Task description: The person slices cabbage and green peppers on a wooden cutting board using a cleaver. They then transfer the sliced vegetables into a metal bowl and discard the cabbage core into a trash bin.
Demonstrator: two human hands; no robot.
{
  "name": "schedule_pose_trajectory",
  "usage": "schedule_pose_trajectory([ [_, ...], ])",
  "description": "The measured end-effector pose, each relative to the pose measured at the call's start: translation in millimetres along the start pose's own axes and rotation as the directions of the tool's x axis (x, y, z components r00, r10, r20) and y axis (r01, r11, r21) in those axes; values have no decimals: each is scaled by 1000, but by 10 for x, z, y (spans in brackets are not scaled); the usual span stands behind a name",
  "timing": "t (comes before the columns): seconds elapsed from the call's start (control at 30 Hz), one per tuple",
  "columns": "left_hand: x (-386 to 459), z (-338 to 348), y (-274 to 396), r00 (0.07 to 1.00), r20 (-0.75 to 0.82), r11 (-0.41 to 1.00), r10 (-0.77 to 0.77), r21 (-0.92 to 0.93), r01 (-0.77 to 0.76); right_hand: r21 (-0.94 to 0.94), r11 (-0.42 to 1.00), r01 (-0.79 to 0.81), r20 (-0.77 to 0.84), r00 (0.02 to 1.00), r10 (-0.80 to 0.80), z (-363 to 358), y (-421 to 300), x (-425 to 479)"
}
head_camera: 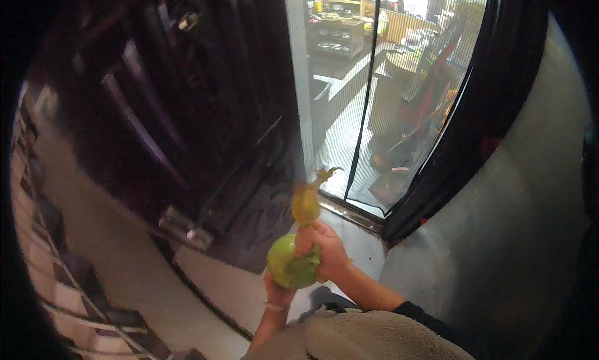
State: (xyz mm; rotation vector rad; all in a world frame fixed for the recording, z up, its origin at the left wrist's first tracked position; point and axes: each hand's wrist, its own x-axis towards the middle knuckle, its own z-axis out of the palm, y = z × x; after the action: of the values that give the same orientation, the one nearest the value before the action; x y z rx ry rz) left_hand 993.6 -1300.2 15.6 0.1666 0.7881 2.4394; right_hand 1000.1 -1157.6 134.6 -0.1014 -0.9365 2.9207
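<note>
A round green fruit or vegetable (286, 261) rests in my left hand (277, 292), which supports it from below and shows a band at the wrist. My right hand (327, 250) lies over its upper right side, closed around part of a yellow, drooping thing (305, 205) that rises above the fingers and ends in a thin stem-like tip. Blur hides what exactly the yellow thing is and whether it joins the green one. Both hands are in front of my body, near a towel-like beige cloth (374, 334).
A dark door (224, 102) with metal fittings stands open at left. Ahead, a mesh screen (337, 140) hangs in the doorway above a metal threshold (351, 212); shelves and goods show through it. A grey wall (496, 210) is at right, a railing (89, 320) at lower left.
</note>
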Motion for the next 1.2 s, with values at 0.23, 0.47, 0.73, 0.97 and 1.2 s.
schedule_pose_trajectory([
  [0.23, 1625, 204, -395, 976, 125, 967, -178, -164, 197, 188, 974, 124, 107, 983, -146, -658, -884, 1215],
  [0.47, 3196, 24, -404, 959, 78, 932, -273, -226, 283, -469, 778, 419, 192, 908, -373, -1211, -1976, 3474],
  [0.73, 5242, 89, -628, 860, 245, 865, -447, -129, 486, -886, -455, 91, 284, 882, -376, -3350, -3702, 5643],
  [0.97, 6678, 536, -843, 829, 114, 824, -548, -98, 559, -756, -617, -217, 437, 535, -723, -3751, -6168, 5676],
  [1.2, 7794, 728, -1002, 893, 7, 884, -451, -138, 447, -847, -490, 208, 531, 394, -750, -3858, -5788, 4626],
])
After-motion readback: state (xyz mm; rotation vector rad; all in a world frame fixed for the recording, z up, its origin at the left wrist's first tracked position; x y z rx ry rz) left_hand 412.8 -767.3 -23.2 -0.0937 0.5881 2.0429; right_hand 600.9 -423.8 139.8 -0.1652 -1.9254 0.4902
